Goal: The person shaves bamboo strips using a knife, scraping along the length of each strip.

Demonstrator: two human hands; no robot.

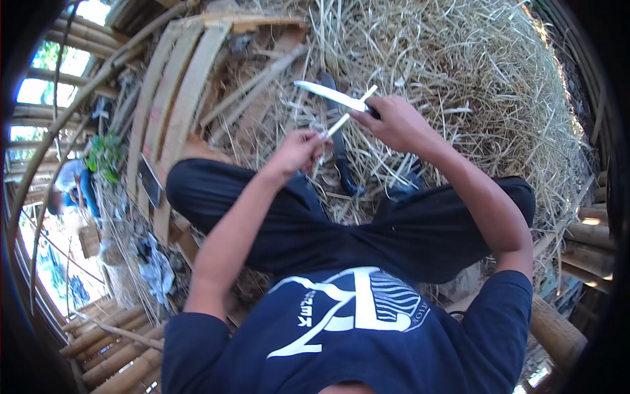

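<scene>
My left hand (300, 152) is closed on the lower end of a thin pale stick (340, 123), which slants up and to the right. My right hand (398, 123) grips a knife by its dark handle (373, 112). The bright knife blade (328, 94) points left and crosses in front of the stick near its upper end; whether the edge touches the stick, I cannot tell. Below both hands, a long dark machete-like blade (338, 146) with a black handle (347, 178) lies on the straw between my legs.
Straw and shavings (472, 59) cover the ground ahead and to the right. Wooden planks (172, 98) lie at the left, with a dark flat device (150, 180) on them. Crumpled plastic (156, 270) lies nearby. A person (71, 180) is at the far left, beyond bamboo poles.
</scene>
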